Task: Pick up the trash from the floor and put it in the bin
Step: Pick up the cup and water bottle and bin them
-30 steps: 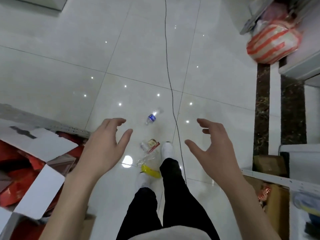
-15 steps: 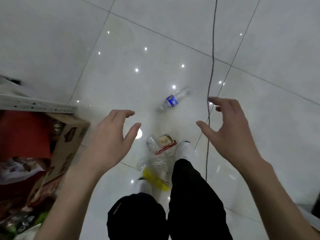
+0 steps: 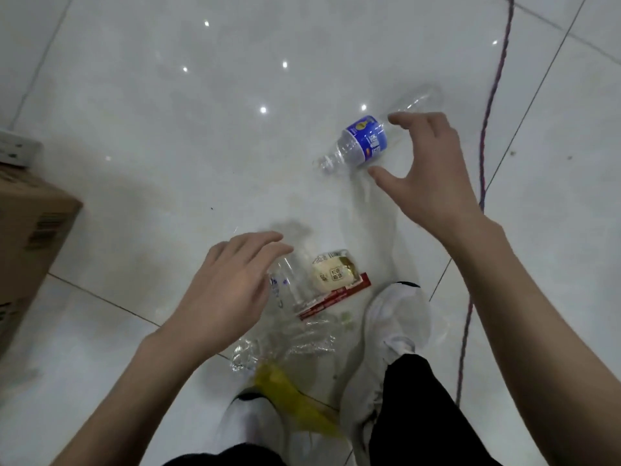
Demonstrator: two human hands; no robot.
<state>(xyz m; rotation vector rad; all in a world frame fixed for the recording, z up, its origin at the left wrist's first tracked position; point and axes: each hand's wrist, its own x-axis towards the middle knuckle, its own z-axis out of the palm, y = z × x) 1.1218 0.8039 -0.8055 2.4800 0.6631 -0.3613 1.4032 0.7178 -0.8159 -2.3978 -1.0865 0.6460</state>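
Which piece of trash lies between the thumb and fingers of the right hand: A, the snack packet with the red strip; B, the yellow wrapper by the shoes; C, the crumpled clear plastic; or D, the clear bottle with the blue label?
D: the right hand is spread open, with its thumb and fingers on either side of the blue-label bottle, which lies on its side on the tiles. The hand has not closed on it.

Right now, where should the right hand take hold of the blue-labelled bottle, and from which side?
Across the blue-labelled middle of the bottle, from above. It lies on its side on the floor, neck pointing lower left, so the round body likely offers two opposed sides there. The right hand hovers spread, thumb near side, fingers far side.
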